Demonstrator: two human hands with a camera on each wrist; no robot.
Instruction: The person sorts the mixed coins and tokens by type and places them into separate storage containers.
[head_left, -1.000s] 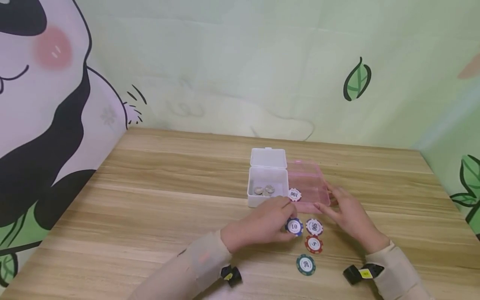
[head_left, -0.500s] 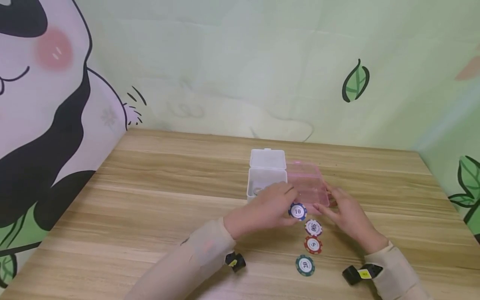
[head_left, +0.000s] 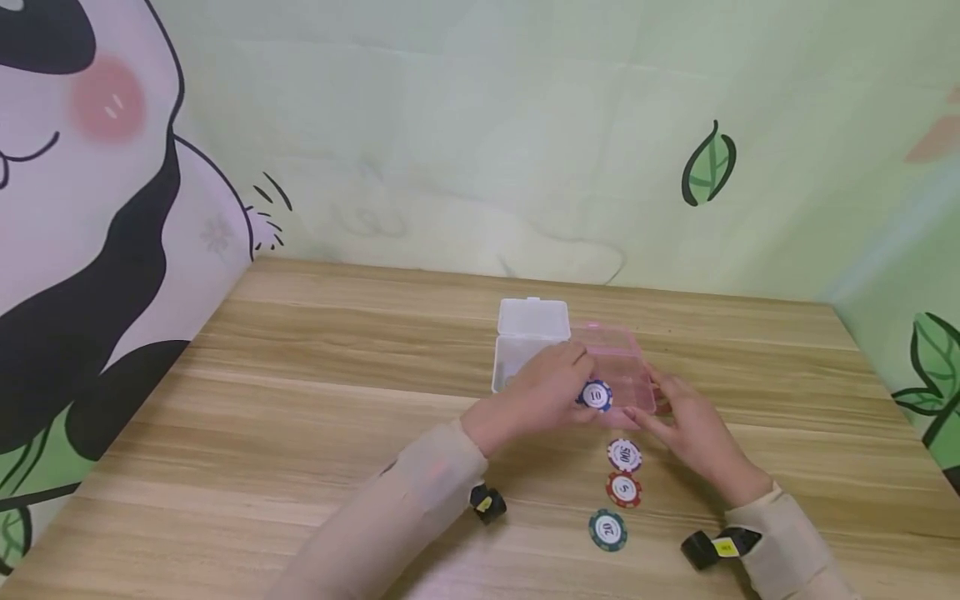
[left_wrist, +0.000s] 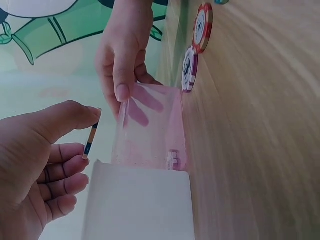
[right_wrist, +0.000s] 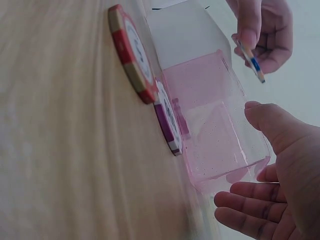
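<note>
My left hand [head_left: 551,383] pinches a blue-edged poker chip [head_left: 597,396] marked 10 between thumb and fingers. It holds the chip above the near part of an open pink transparent box [head_left: 626,367]. Inside that box a white chip [left_wrist: 172,160] shows through the wall in the left wrist view. Thumb and fingers of my right hand [head_left: 701,429] hold the box around its near right corner. Directly left of it stands an open white box [head_left: 513,354], its inside mostly hidden by my left hand.
On the wooden table [head_left: 337,467], nearer than the boxes, lie a purple-and-white chip [head_left: 624,455] marked 500, a red chip [head_left: 624,490] marked 5 and a green chip [head_left: 607,530] marked 20. A printed cloth [head_left: 450,150] hangs behind.
My left hand has lifted the blue-edged poker chip off the table and carried it forward, over the pink box. My right hand has kept its place at the box.
</note>
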